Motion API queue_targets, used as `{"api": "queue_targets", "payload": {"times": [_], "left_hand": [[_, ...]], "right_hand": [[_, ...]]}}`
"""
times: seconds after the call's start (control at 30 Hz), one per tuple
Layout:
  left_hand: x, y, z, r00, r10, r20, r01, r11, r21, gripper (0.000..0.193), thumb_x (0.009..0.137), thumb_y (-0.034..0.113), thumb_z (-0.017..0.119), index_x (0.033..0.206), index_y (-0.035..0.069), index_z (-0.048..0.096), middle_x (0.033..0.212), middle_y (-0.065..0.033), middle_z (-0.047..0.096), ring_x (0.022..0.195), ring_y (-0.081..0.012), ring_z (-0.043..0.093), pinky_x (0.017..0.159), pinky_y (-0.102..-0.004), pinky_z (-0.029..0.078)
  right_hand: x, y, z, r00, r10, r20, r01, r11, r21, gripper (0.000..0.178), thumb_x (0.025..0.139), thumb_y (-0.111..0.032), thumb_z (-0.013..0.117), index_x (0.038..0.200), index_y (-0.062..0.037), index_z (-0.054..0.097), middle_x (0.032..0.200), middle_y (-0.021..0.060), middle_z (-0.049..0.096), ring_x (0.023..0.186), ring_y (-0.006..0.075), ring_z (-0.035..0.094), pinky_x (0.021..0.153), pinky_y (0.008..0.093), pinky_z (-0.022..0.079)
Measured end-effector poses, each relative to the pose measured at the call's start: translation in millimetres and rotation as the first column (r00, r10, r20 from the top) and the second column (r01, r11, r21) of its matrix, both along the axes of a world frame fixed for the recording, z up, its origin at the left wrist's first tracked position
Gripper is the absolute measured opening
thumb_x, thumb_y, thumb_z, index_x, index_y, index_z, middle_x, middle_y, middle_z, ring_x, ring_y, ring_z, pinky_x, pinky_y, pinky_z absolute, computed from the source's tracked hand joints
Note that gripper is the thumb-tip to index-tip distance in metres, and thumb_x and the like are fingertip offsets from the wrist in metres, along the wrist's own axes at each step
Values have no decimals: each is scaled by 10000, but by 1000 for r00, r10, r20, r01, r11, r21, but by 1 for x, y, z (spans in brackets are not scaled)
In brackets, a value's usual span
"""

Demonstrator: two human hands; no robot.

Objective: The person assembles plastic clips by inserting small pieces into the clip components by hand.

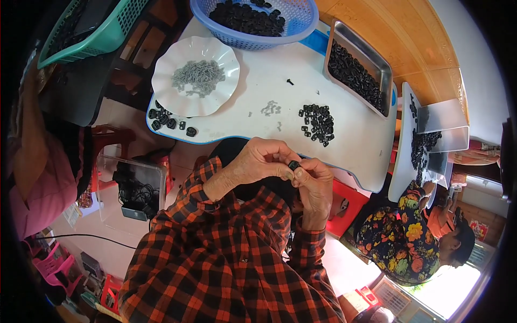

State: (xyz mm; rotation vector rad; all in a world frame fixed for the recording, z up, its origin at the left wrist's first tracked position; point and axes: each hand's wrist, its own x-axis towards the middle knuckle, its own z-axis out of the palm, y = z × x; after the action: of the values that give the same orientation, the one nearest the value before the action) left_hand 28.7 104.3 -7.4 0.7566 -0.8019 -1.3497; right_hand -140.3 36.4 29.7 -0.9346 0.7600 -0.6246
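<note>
Above the near edge of the white table [355,145], two hands pinch one small black plastic part [293,164].

The part sits between the fingertips of both hands: the left hand [257,161] closes on it from the left with thumb and forefinger, and the right hand [315,185] closes on it from below and from the right, so the fingers of both are narrow and touch the part. It is held in the air, over the lap, just in front of the table edge. On the table, near the hands, lies a loose pile of black parts [318,123], and a few small grey pieces [271,107] lie beside it. Farther away stand a white scalloped plate [164,59] with grey pieces, a blue basket [301,24] and a metal tray [383,67], both with black parts. A second person in a flowered sleeve [406,237] sits at the right.
</note>
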Motion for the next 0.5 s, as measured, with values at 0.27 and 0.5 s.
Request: {"api": "queue_targets", "payload": {"times": [0.27,0.5], "left_hand": [[4,1,0,987,-5,158,0,1000,31,259,765,69,772,997,14,672,794,-13,668,726,-51,602,642,-208,492],[5,-2,4,952,94,290,-89,996,-30,266,751,88,784,989,25,681,780,-7,659,690,-48,587,596,-207,462]], "right_hand": [[-3,-3,-6,999,53,12,-53,998,39,95,787,9,723,847,19,650,763,85,646,610,111,557,557,225,454],[7,11,2,992,-109,-59,104,992,-68,115,811,25,691,920,47,663,787,74,652,651,100,562,598,215,445]]}}
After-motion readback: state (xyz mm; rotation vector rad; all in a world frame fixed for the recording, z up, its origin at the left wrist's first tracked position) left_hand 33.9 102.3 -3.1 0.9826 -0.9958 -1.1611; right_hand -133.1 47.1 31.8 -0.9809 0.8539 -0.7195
